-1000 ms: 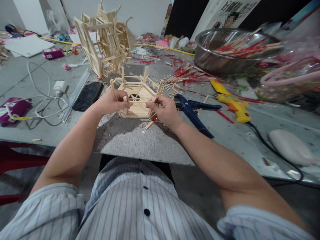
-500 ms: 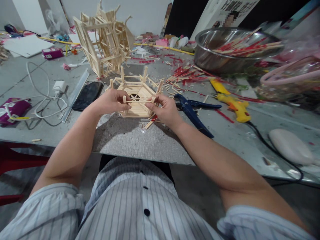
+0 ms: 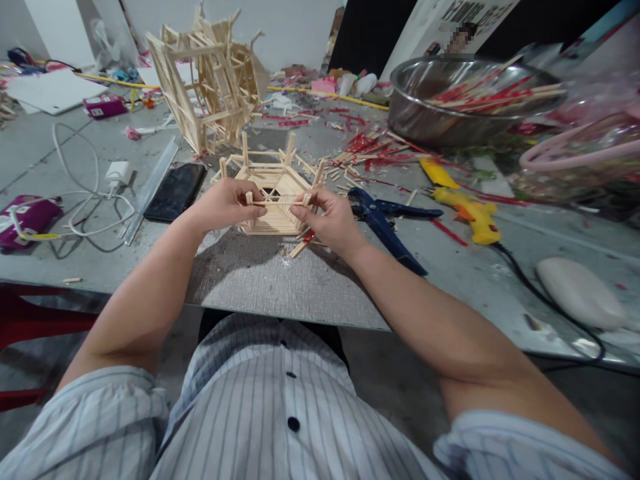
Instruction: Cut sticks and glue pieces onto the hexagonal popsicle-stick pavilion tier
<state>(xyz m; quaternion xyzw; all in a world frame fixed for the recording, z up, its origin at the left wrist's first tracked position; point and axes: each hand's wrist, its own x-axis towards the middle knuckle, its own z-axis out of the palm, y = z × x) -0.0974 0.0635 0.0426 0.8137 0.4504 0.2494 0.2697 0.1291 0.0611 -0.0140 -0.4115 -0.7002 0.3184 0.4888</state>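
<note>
While the left hand (image 3: 231, 203) pinches one end of a stick (image 3: 278, 203), the right hand (image 3: 327, 217) grips the other; the frame (image 3: 275, 225) sits between and beyond them, pliers (image 3: 382, 228) beside the right hand.

A pale wall (image 3: 300, 33) closed the far side, a dark panel (image 3: 375, 30) to its right. Red furniture (image 3: 40, 317) stood near left, beside the grey table (image 3: 35, 267), above grey floor (image 3: 395, 380).

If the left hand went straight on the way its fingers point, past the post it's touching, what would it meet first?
Most likely the right hand, facing it across the front of the stick frame; depth between them is hard to judge.
</note>
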